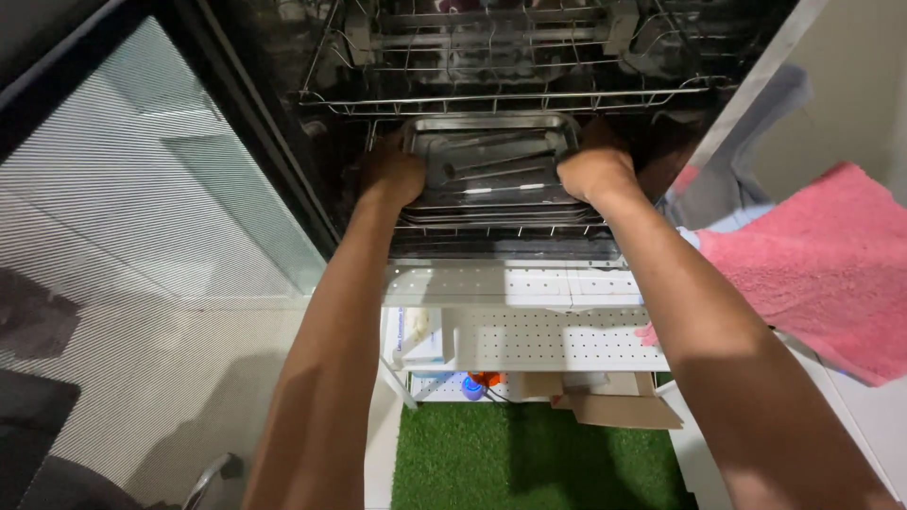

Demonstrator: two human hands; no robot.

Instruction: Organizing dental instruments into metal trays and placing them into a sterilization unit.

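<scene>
Two hands of ours reach far into a dark cabinet and grip a shallow steel tray (491, 127) by its short sides. Our left hand (395, 175) closes over the tray's left edge, our right hand (595, 170) over its right edge, fingers curled around the rim. The tray lies flat on a wire rack (501, 229), under an upper wire rack (510, 94) at the far end. Several slim metal instruments (496, 168) lie lengthwise in the tray. Just near of the cabinet sits a white perforated shelf (557, 338), with a cardboard piece (619, 408) below it and green artificial turf (529, 463) on the floor. At right a pink towel (822, 269) is spread out. At left a glass door (142, 179) stands open.
</scene>
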